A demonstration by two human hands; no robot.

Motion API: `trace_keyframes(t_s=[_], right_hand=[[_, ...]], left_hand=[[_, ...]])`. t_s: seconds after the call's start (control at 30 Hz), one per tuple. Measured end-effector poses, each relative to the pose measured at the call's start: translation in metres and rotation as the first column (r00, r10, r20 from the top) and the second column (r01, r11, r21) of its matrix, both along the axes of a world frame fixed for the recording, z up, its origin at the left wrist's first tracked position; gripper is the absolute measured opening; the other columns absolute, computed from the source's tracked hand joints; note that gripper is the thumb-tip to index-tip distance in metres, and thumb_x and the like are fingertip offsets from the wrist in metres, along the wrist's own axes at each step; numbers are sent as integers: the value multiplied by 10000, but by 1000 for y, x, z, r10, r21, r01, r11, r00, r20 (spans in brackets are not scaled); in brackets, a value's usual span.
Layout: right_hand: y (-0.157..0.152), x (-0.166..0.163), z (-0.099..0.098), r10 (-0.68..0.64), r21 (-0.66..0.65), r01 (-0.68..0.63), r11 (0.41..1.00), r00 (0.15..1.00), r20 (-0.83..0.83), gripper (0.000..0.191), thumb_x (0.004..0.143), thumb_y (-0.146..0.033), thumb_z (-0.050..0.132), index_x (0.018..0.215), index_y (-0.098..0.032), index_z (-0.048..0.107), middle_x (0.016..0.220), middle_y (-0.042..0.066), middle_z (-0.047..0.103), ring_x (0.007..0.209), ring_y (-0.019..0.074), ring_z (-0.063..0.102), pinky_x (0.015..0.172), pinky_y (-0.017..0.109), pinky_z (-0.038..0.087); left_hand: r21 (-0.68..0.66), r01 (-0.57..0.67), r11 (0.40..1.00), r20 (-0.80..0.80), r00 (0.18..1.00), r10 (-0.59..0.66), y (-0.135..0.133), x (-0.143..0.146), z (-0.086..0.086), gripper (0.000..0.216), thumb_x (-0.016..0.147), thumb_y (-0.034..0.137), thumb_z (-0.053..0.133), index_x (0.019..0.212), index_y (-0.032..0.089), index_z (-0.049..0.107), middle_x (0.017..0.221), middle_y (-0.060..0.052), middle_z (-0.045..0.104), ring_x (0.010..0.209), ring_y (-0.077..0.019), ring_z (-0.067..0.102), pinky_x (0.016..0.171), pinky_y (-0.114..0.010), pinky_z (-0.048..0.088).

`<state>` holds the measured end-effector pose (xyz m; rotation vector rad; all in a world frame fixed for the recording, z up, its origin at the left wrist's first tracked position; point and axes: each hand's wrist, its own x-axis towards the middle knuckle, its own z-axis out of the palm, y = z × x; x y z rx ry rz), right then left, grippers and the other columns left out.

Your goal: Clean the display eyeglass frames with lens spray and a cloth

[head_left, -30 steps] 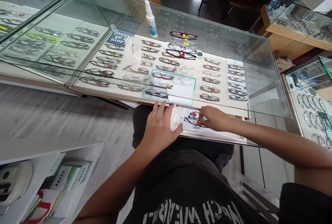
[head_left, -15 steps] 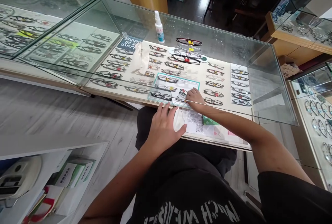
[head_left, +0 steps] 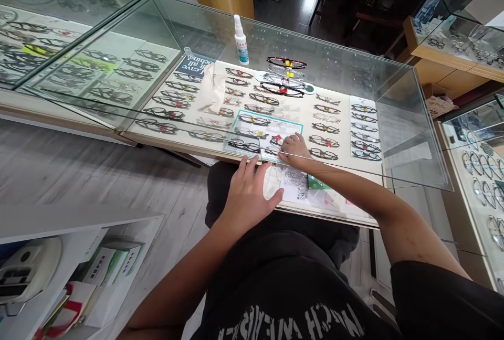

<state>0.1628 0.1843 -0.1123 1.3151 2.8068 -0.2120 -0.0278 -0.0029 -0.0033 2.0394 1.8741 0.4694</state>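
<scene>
My right hand (head_left: pixel 295 150) reaches inside the glass display case, fingers curled at the right side of a pair of eyeglasses (head_left: pixel 276 140) with a red tag. The hand covers part of that frame. Another pair of dark eyeglasses (head_left: pixel 244 145) lies to the left, on a teal-bordered sheet (head_left: pixel 271 116). My left hand (head_left: pixel 249 190) rests at the front edge of the case with fingers spread, holding nothing. Beside its thumb lie printed papers in clear plastic (head_left: pixel 294 185) and a green packet (head_left: pixel 317 182), the latter partly behind my right forearm.
The case's glass top (head_left: pixel 331 49) carries a white spray bottle (head_left: pixel 241 41) and several eyeglasses (head_left: pixel 282 89). Rows of eyeglasses (head_left: pixel 324 140) and a whitish cloth (head_left: pixel 212 88) also show. A white shelf unit (head_left: pixel 129 219) stands at lower left; more display cases (head_left: pixel 464 146) at right.
My right hand has shifted slightly at the red-tagged eyeglasses, and their red tag shows more fully. My left hand stays in place at the case edge.
</scene>
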Motion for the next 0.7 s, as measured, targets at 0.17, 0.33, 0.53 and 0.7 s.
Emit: trace_keyframes(t_s=[0.17, 0.33, 0.53, 0.7], right_hand=[[8, 3, 4, -7, -33, 6, 999, 1000, -19, 461, 1104, -448, 561, 1321, -106, 780, 1448, 193, 724, 1455, 375, 514, 1413, 569, 187], [20, 6, 2, -46, -74, 44, 996, 999, -17, 475, 1122, -433, 526, 1405, -130, 756, 1515, 153, 731, 1547, 371, 487, 1436, 575, 168], [13, -4, 28, -65, -106, 69, 992, 997, 39, 470, 1128, -400, 513, 1449, -131, 726, 1632, 167, 661, 1581, 392, 487, 1424, 617, 198], [-53, -2, 86, 125, -322, -56, 945, 973, 196, 247, 1024, -201, 638, 1191, -170, 818, 1369, 186, 800, 1225, 339, 758, 1034, 469, 595]], left_hand=[[9, 1, 1000, -2, 1000, -1, -1, 0, -2, 669, 1012, 514, 685, 1570, 153, 608, 1772, -212, 470, 1730, -487, 280, 1351, -657, 378], [42, 11, 999, 5, 1000, -11, -1, -1, -3, 654, 1014, 514, 681, 1558, 157, 617, 1756, -214, 492, 1721, -497, 299, 1335, -674, 399], [79, 19, 997, -4, 1000, -18, -2, -2, -6, 644, 1008, 511, 687, 1537, 146, 636, 1740, -229, 507, 1703, -516, 327, 1315, -696, 422], [133, 18, 991, -13, 1000, -17, -2, -2, -10, 600, 1013, 459, 679, 1525, 148, 647, 1707, -235, 543, 1684, -510, 371, 1289, -688, 458]])
